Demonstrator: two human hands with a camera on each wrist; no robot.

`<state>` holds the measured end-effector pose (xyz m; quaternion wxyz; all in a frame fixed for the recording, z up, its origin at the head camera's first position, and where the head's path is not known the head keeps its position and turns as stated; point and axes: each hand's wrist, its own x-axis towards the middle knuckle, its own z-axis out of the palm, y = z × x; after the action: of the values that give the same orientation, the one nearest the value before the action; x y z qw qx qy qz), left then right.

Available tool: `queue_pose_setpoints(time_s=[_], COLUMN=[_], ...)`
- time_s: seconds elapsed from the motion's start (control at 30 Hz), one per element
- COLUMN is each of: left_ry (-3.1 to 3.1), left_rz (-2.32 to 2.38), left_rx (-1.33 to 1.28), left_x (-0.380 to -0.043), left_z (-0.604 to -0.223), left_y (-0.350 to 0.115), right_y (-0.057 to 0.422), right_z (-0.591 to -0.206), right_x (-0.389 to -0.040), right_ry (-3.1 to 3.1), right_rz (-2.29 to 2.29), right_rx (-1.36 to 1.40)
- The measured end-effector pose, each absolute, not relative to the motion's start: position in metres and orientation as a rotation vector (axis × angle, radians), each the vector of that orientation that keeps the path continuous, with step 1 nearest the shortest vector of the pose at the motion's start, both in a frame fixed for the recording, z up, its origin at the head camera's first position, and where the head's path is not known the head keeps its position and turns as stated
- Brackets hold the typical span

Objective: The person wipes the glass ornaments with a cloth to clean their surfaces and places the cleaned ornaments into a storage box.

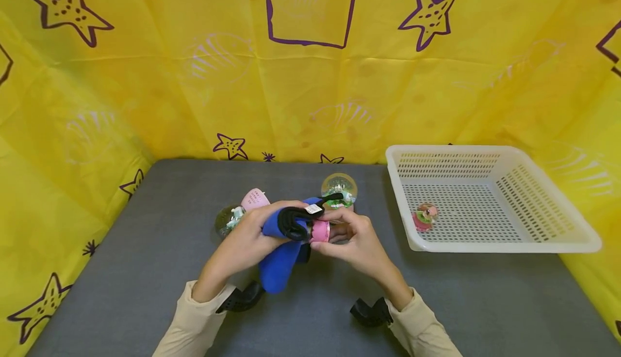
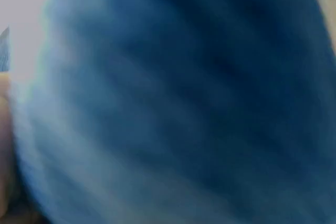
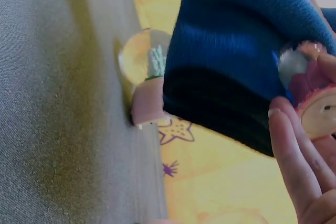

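My left hand (image 1: 249, 233) grips a folded blue cloth (image 1: 277, 272) with black edging and a small white tag. My right hand (image 1: 359, 241) pinches a small snow globe by its pink scalloped base (image 1: 320, 232). In the right wrist view, the small globe (image 3: 300, 77) lies against the blue fabric (image 3: 226, 40), its pale underside turned toward the camera. The cloth hides part of its dome. Blurred blue cloth (image 2: 173, 103) fills nearly all of the left wrist view.
Beyond the hands stands a larger snow globe (image 1: 338, 185). Another globe (image 1: 226, 222) and a pink lettered piece (image 1: 255, 199) sit behind my left hand. A white plastic basket (image 1: 504, 246) at the right contains a small pink-based globe (image 1: 424, 219). Yellow patterned fabric (image 1: 301, 93) backs the grey table (image 1: 145, 270).
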<state>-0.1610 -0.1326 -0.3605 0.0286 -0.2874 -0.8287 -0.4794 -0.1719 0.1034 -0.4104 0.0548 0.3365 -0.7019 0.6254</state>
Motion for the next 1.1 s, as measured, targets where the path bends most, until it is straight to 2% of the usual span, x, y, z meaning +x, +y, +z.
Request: queue_pose_setpoints(time_s=[0.2, 0.5, 0.77, 0.97, 1.1], left_ry=[-2.471, -2.709, -2.647, -2.675, -2.758], left_rz=[-1.540, -1.504, -1.553, -1.670, -1.700], left_rx=[-0.816, -0.996, -1.107, -1.065, -0.943], left_x=[-0.1624, -0.1557, -0.1600, -0.1637, -0.1642], left_z=[-0.3587, -0.3581, -0.3582, -0.3605, -0.3625], left_y=[-0.1341, -0.1311, -0.1363, -0.1375, -0.1363], right_y=[0.1051, 0.1045, 0.1052, 0.1023, 0.1013], right_z=[-0.4083, -0.4091, -0.4119, -0.4099, -0.4101], right_x=[-0.1736, -0.1737, -0.1744, -0.1714, -0.1709], right_ry=[-2.056, -1.994, -1.945, -1.970, -1.990], right_rz=[1.889, 1.893, 2.018, 2.072, 2.015], right_rx=[1.098, 0.987, 1.018, 1.033, 1.038])
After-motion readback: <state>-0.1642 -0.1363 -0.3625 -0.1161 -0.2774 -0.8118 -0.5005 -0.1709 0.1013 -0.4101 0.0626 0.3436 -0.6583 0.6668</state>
